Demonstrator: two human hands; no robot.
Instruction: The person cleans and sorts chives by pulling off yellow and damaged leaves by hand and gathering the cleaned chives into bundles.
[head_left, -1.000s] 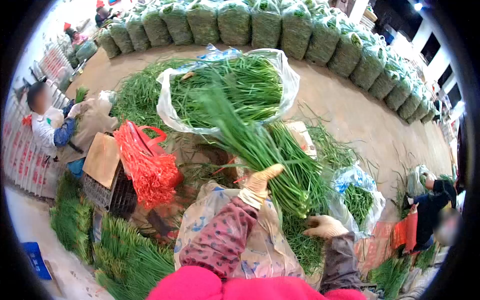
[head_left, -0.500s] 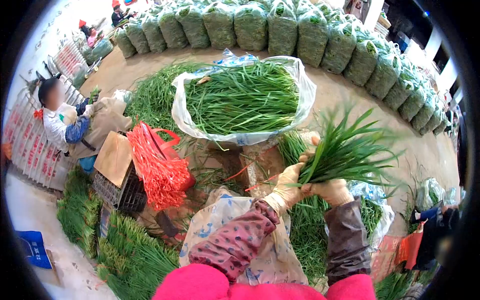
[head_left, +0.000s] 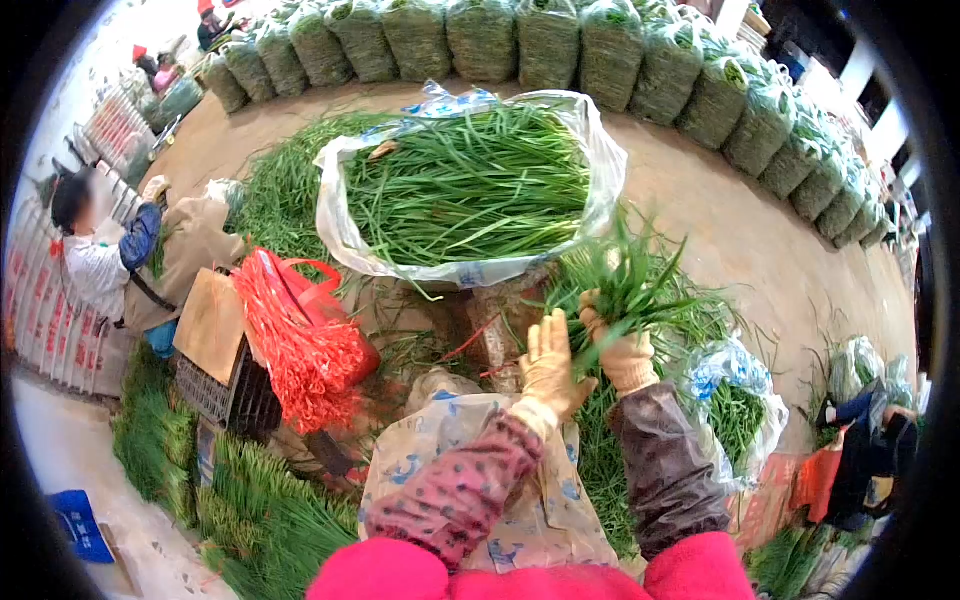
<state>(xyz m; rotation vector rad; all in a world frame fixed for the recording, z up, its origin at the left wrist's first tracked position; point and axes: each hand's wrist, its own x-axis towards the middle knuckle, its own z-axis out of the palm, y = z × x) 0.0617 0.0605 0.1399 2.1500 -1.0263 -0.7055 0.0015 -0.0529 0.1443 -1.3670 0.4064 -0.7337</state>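
My right hand (head_left: 622, 352), in a pale glove, is closed round a bunch of garlic chives (head_left: 632, 283), its long green leaves fanning upward and to the right. Beside it, my left hand (head_left: 549, 372), gloved too, is open with its fingers stretched out and nothing in it. In front of both hands, a white plastic-lined container (head_left: 332, 215) is heaped with chives (head_left: 475, 190) lying mostly lengthwise. More loose chives (head_left: 600, 440) lie below and beyond my right hand.
Red plastic strips (head_left: 300, 345) hang beside a black crate (head_left: 208, 385) on the left. Tied chive bundles (head_left: 270, 500) line the floor there. A co-worker (head_left: 110, 245) sits at left. Stuffed bags (head_left: 483, 45) stand in a row behind. An open plastic bag (head_left: 768, 430) is at right.
My left hand has come off the chive bunch and opened. My right hand has moved left and slightly up with the bunch, whose leaves now point more upward.
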